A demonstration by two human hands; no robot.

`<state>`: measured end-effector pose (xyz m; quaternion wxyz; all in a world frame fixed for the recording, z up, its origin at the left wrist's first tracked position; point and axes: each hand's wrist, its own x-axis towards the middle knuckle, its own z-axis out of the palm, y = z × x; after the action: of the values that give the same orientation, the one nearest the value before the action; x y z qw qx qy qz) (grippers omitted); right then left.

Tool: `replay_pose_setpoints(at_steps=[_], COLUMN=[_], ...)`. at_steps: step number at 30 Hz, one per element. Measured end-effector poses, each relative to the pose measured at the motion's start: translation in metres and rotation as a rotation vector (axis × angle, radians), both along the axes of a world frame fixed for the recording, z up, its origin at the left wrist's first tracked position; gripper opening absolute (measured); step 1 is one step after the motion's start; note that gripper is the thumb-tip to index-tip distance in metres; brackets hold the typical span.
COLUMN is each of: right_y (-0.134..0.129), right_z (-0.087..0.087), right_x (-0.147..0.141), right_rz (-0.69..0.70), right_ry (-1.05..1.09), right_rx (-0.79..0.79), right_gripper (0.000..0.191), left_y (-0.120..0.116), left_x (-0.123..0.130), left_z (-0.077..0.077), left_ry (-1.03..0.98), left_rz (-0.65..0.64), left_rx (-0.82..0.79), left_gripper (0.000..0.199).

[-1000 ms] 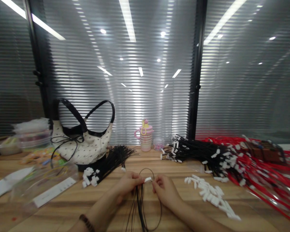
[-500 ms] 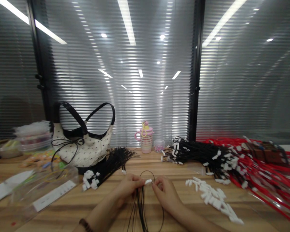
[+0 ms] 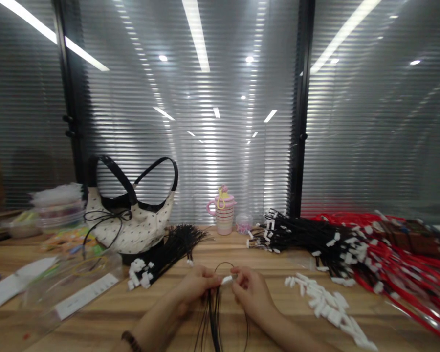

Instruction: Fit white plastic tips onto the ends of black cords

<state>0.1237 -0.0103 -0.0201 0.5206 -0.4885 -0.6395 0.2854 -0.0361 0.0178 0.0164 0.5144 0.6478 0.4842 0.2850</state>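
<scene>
My left hand (image 3: 198,287) is closed, its thumb and finger pinching a small white plastic piece (image 3: 226,280) above the table. Several thin black cords (image 3: 213,320) hang down below that hand. Opposite it, my right hand (image 3: 252,293) pinches a thin black cord (image 3: 225,263), which arches in a loop between the two hands. Its fingertips sit just right of the white piece; whether the cord end goes into the piece is too small to tell. To the right lies a loose pile of white plastic pieces (image 3: 328,305).
A bundle of black cords with white ends (image 3: 176,249) lies by a dotted handbag (image 3: 132,230). More black cords (image 3: 304,232) and red cords (image 3: 410,264) lie at the right. A pink striped cup (image 3: 224,215) stands behind. Clear plastic bags (image 3: 77,278) lie at the left.
My right fingers have shifted slightly up along the cord, and the loop looks a little smaller. The whole view has shifted slightly. My left hand keeps its pinch on the white piece.
</scene>
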Motion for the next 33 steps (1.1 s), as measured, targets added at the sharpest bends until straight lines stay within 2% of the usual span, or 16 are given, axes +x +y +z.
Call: replay_pose_setpoints(at_steps=[4, 10, 20, 27, 30, 33], right_y=[0.0012, -0.0017, -0.0049, -0.0058, -0.0024, 0.0013], right_z=[-0.0022, -0.0018, -0.0007, 0.0012, -0.0010, -0.0034], right_x=[-0.0020, -0.0026, 0.0006, 0.0007, 0.0016, 0.0035], right_rz=[0.105, 0.133, 0.002, -0.030, -0.007, -0.042], right_ry=[0.137, 0.140, -0.120, -0.156, -0.107, -0.092], right_rx=[-0.058, -0.016, 0.073, 0.080, 0.060, 0.105], right_gripper=[0.010, 0.012, 0.012, 0.013, 0.012, 0.012], left_y=[-0.0021, -0.0027, -0.0032, -0.0047, -0.0033, -0.0010], left_x=[-0.0003, 0.0012, 0.0022, 0.0038, 0.0026, 0.0015], left_z=[0.0017, 0.0007, 0.0017, 0.0029, 0.0017, -0.0001], left_ry=[-0.010, -0.029, -0.019, -0.037, -0.086, -0.167], left_rz=[0.005, 0.022, -0.005, 0.007, 0.014, 0.035], left_rx=[-0.017, -0.045, -0.033, -0.055, -0.077, -0.108], left_gripper=[0.044, 0.045, 0.046, 0.045, 0.043, 0.040])
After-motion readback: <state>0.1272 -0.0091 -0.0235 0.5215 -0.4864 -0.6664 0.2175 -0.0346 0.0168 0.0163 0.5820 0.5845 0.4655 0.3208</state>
